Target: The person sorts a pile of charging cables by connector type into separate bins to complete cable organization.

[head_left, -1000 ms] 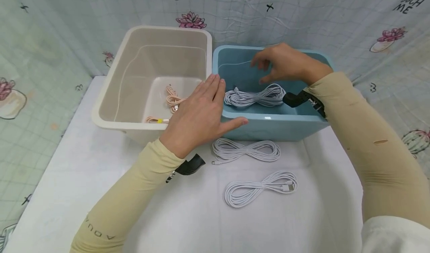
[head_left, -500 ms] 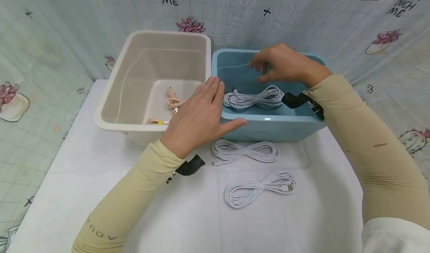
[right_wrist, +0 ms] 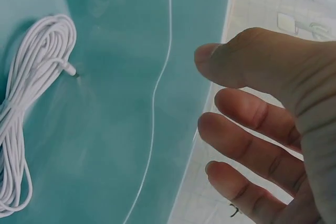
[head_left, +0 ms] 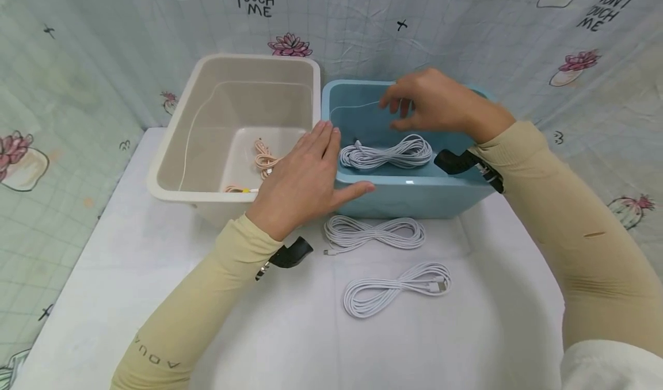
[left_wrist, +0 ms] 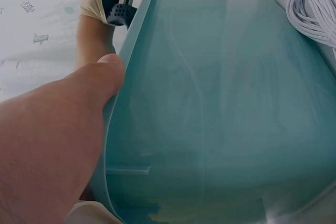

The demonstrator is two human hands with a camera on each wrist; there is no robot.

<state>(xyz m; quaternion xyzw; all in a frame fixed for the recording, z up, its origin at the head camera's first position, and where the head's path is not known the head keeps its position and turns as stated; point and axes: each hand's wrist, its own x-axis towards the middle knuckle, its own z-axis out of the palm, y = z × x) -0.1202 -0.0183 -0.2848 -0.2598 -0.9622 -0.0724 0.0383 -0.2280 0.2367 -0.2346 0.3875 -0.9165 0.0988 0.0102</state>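
Note:
My left hand [head_left: 297, 183] lies flat with fingers straight across the adjoining rims of a beige bin [head_left: 178, 195] and a blue bin [head_left: 404, 201], thumb held apart at the blue bin's front rim. My right hand [head_left: 437, 103] is over the back of the blue bin. In the right wrist view, its fingers [right_wrist: 231, 187] are loosely bent with nothing between them and the thumb. Below it in the blue bin lies a bundled white cable [head_left: 388, 153], whose small plug end points out.
Two more bundled white cables lie in front of the blue bin, a nearer cable [head_left: 399, 289] and a farther cable [head_left: 375, 233]. In the beige bin are a peach-coloured cable [head_left: 265, 155] and another with a yellow tie [head_left: 238, 189]. A printed cloth [head_left: 357, 22] hangs behind.
The head view has shifted slightly, so the bins and cables appear a little lower and to the left. Both hands keep nearly the same place and shape.

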